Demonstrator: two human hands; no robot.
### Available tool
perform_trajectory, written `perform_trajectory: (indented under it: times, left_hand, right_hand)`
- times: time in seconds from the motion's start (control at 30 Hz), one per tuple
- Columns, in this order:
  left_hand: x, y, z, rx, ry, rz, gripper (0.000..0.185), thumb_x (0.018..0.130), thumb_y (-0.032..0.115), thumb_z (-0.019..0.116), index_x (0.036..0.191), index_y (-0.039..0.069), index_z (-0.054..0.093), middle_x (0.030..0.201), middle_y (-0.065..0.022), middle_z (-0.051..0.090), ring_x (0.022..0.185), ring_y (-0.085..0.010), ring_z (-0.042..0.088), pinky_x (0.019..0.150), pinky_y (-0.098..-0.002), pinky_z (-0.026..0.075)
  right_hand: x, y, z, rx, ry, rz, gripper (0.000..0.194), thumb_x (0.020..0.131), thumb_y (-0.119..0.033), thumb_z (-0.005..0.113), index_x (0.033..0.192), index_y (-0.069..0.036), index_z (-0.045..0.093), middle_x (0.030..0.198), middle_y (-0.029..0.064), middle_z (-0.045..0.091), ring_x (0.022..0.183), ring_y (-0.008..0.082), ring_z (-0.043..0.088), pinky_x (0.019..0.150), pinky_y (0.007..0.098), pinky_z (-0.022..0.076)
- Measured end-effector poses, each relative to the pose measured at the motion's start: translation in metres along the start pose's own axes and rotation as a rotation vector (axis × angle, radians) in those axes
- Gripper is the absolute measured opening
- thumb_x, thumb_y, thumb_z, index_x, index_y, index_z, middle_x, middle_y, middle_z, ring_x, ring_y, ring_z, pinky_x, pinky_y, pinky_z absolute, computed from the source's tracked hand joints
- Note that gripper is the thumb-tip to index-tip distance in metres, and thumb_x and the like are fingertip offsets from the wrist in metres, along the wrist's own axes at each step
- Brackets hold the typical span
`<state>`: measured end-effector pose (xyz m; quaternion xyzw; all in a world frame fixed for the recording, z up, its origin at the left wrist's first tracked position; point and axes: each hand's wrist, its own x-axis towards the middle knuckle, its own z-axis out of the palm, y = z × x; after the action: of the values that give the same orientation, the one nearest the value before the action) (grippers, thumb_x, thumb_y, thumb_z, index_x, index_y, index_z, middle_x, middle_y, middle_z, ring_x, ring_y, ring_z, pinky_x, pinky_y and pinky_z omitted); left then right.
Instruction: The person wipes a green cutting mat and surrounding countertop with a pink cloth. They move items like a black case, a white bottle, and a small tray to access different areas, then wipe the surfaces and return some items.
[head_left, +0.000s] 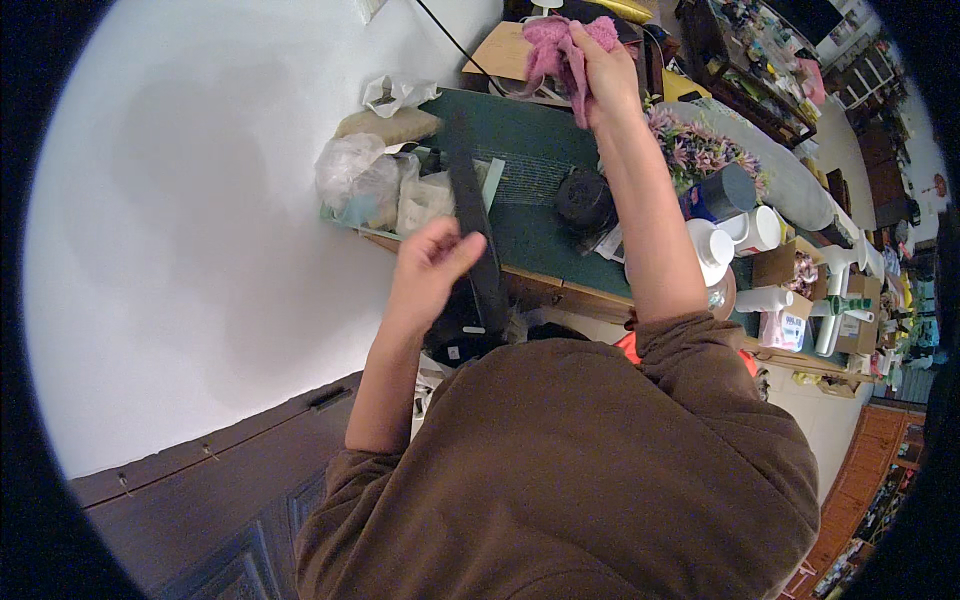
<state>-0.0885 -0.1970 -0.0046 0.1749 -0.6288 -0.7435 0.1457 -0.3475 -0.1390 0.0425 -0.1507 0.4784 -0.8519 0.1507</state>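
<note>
My right hand (609, 75) is stretched out over the far side of the green tabletop (525, 232), gripping a bunched pink fluffy cloth (553, 56). Beneath the cloth is a brown cardboard piece (499, 52), partly covered. My left hand (429, 270) is raised at the near left edge of the table, blurred, with its fingers curled and thumb out. Its thumb overlaps a long black panel (480, 270) that appears edge-on; whether they touch cannot be told. Just beyond this hand a pale green tray (491, 184) holds plastic bags (352, 172).
White wall (187, 225) borders the left side. A round black object (583, 196) sits mid-table. Along the right are artificial flowers (705, 142), a dark blue canister (720, 191), white bottles (711, 247) and a spray bottle (838, 259). A black cable (457, 45) runs down at the back.
</note>
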Motion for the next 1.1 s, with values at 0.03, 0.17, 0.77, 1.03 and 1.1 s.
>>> perform_trajectory:
  times: [0.03, 0.17, 0.77, 1.03, 1.1]
  left_hand:
    - [0.001, -0.001, -0.001, -0.124, 0.09, -0.004, 0.011, 0.087, 0.015, 0.063, 0.084, 0.005, 0.059, 0.073, 0.0039, 0.057, 0.065, -0.0041, 0.052, 0.058, -0.02, 0.042]
    - [0.02, -0.005, -0.005, -0.408, 0.223, 0.115, 0.009, 0.087, 0.013, 0.062, 0.091, 0.005, 0.06, 0.082, 0.0009, 0.061, 0.074, -0.008, 0.056, 0.065, -0.0229, 0.044]
    - [0.021, -0.01, 0.028, 0.068, 0.324, 0.363, 0.013, 0.092, 0.013, 0.055, 0.096, 0.001, 0.056, 0.08, 0.004, 0.051, 0.07, -0.0031, 0.044, 0.061, -0.0181, 0.036]
    - [0.032, -0.005, 0.021, 0.082, 0.276, 0.276, 0.019, 0.097, 0.013, 0.043, 0.087, 0.001, 0.053, 0.069, -0.0014, 0.052, 0.058, -0.0073, 0.047, 0.053, -0.0219, 0.038]
    - [0.031, -0.004, 0.028, -0.113, 0.319, 0.185, 0.022, 0.097, 0.016, 0.043, 0.084, 0.002, 0.052, 0.068, -0.0023, 0.051, 0.058, -0.0071, 0.046, 0.052, -0.0223, 0.038]
  right_hand:
    - [-0.003, -0.002, -0.003, -0.044, -0.047, 0.031, 0.019, 0.092, -0.02, 0.055, 0.097, -0.002, 0.054, 0.084, 0.0074, 0.061, 0.07, 0.0159, 0.059, 0.06, 0.0285, 0.0497]
    - [-0.037, -0.003, -0.005, 0.083, 0.007, 0.16, 0.026, 0.094, -0.025, 0.052, 0.105, -0.001, 0.054, 0.095, 0.0074, 0.06, 0.084, 0.0163, 0.058, 0.074, 0.0297, 0.0492]
    - [-0.094, -0.003, 0.011, 0.302, -0.43, 0.264, 0.045, 0.091, -0.013, 0.053, 0.132, -0.004, 0.039, 0.12, 0.0084, 0.053, 0.11, 0.018, 0.052, 0.097, 0.0341, 0.0406]
    - [-0.117, 0.034, 0.034, -0.674, -0.405, -0.35, 0.066, 0.083, -0.012, 0.06, 0.138, -0.003, 0.025, 0.118, 0.0232, 0.042, 0.111, 0.0389, 0.046, 0.097, 0.0389, 0.0368]
    - [-0.113, 0.035, 0.03, -0.674, -0.423, -0.367, 0.067, 0.082, -0.011, 0.061, 0.138, -0.003, 0.025, 0.119, 0.023, 0.042, 0.112, 0.0382, 0.045, 0.098, 0.0388, 0.0367]
